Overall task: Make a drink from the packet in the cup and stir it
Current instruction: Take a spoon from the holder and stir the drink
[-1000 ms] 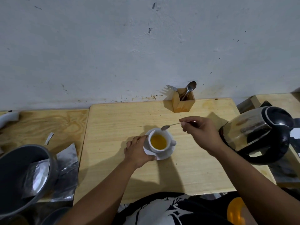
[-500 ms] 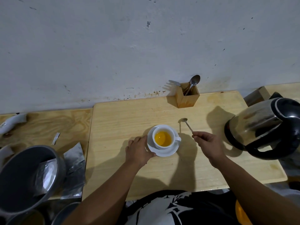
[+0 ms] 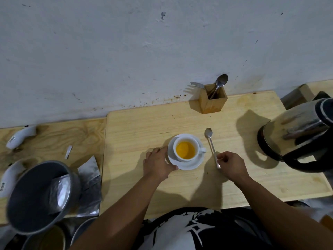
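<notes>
**brewnoob:** Two hands are low on the wooden board right now. Left hand is curled against the near-left rim of the saucer, fingers loosely closed on its edge. Right hand is pinched shut on the handle end of the teaspoon.

**kettle_guy:** So what changed? A second ago that spoon was up over the cup.

**brewnoob:** Yeah, now it lies flat on the board just right of the saucer, bowl pointing away. Cup sits in the saucer, full of orange drink, looks evenly coloured.

**kettle_guy:** Sounds like stirring's done and he's parking the spoon.

**brewnoob:** My guess too. Kettle is off to the right; the wooden cutlery holder stands farther back by the wall; opened foil packets lie at left.
</notes>
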